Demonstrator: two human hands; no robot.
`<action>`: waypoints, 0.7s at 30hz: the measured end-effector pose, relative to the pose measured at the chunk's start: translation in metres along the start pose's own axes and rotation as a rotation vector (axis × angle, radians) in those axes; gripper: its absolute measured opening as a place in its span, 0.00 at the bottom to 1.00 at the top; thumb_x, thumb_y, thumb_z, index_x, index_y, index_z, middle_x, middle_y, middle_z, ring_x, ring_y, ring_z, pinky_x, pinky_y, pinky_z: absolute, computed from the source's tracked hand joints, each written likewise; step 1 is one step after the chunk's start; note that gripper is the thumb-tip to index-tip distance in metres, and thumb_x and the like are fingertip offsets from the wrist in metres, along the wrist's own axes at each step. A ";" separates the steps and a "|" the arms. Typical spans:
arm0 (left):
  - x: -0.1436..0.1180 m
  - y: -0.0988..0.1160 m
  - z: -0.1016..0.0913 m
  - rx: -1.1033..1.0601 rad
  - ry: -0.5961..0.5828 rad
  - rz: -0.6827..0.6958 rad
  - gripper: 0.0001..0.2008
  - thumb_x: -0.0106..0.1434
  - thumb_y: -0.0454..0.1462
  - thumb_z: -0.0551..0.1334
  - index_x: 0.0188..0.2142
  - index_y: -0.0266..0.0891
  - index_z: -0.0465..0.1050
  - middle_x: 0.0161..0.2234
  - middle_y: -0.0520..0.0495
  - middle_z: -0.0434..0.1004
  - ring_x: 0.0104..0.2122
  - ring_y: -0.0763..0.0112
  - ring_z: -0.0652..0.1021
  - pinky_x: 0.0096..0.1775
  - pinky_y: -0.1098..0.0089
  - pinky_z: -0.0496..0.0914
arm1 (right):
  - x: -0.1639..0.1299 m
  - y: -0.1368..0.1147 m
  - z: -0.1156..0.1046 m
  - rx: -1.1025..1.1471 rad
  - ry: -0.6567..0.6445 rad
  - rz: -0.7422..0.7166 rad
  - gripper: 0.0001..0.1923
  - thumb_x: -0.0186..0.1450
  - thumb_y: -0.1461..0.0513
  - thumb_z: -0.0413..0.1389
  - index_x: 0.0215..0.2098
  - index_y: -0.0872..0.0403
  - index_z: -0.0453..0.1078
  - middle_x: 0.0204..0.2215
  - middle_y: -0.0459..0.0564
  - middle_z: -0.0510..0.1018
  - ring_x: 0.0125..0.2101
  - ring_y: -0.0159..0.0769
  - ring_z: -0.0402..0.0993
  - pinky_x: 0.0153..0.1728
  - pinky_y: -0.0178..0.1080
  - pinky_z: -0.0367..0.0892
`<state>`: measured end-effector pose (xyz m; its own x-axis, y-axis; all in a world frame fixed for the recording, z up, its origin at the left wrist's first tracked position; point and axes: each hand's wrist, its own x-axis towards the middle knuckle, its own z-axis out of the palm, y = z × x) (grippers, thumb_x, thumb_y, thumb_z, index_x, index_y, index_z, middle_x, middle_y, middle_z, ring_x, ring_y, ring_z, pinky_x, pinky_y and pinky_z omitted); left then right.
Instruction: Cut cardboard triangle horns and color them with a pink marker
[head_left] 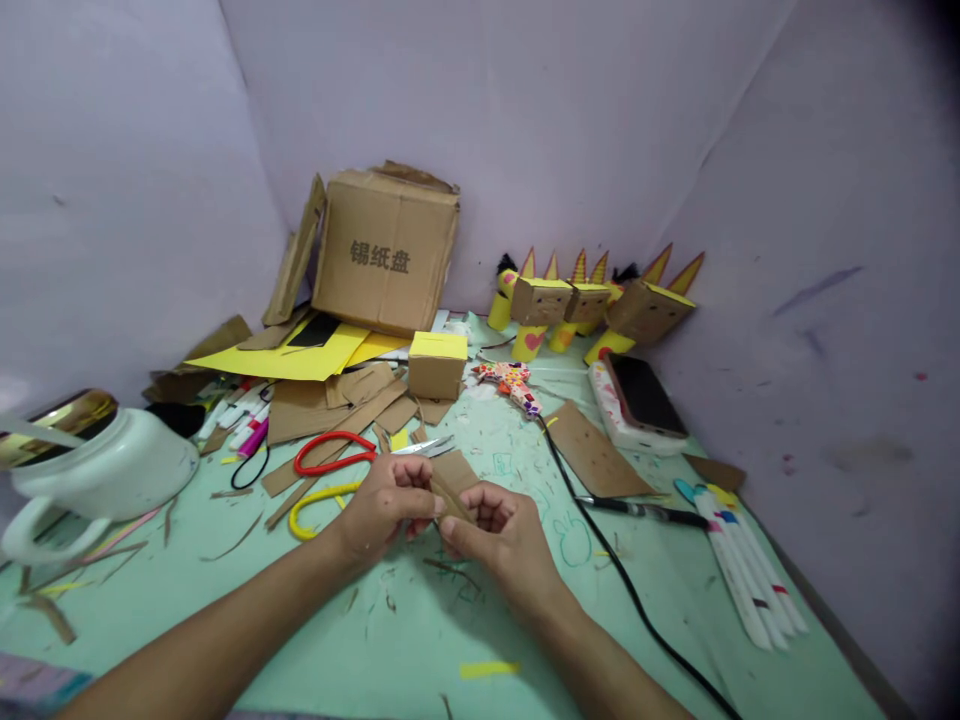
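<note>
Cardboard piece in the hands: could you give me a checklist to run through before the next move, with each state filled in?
1. Cardboard piece gripped by left hand and right hand: ok, fingers of both are on it.
2. Scissors put down: ok, on the table, partly hidden by the left hand.
3. Table free of scraps: not ok, offcuts and a yellow strip lie about.
4. Black cord apart from the right hand: ok, it passes to its right.
5. Glue gun cool: cannot tell.
</note>
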<state>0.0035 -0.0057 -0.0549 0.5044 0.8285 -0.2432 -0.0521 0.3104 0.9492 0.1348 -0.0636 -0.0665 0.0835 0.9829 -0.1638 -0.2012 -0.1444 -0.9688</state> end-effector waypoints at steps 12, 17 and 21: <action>0.003 -0.001 0.000 0.009 0.051 0.033 0.07 0.40 0.34 0.64 0.17 0.35 0.65 0.10 0.55 0.63 0.11 0.81 0.61 0.13 0.79 0.53 | 0.004 0.006 -0.003 0.095 -0.030 0.000 0.10 0.45 0.61 0.64 0.21 0.58 0.70 0.14 0.44 0.74 0.16 0.28 0.67 0.19 0.32 0.64; 0.002 -0.001 0.003 0.033 0.085 0.090 0.11 0.43 0.40 0.65 0.24 0.36 0.66 0.15 0.54 0.66 0.13 0.79 0.64 0.15 0.76 0.57 | 0.008 0.005 -0.010 0.171 0.092 -0.024 0.14 0.44 0.59 0.66 0.26 0.58 0.73 0.16 0.45 0.76 0.16 0.29 0.69 0.20 0.33 0.67; 0.004 0.003 -0.004 0.157 0.207 0.168 0.14 0.47 0.43 0.63 0.31 0.37 0.67 0.21 0.53 0.69 0.15 0.78 0.65 0.18 0.75 0.59 | 0.019 0.000 -0.030 0.226 0.353 -0.107 0.17 0.44 0.58 0.67 0.30 0.57 0.72 0.17 0.44 0.77 0.17 0.32 0.73 0.21 0.35 0.70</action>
<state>0.0016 0.0002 -0.0533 0.3127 0.9446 -0.1001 0.0223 0.0980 0.9949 0.1658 -0.0486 -0.0750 0.4368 0.8860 -0.1558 -0.3783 0.0238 -0.9254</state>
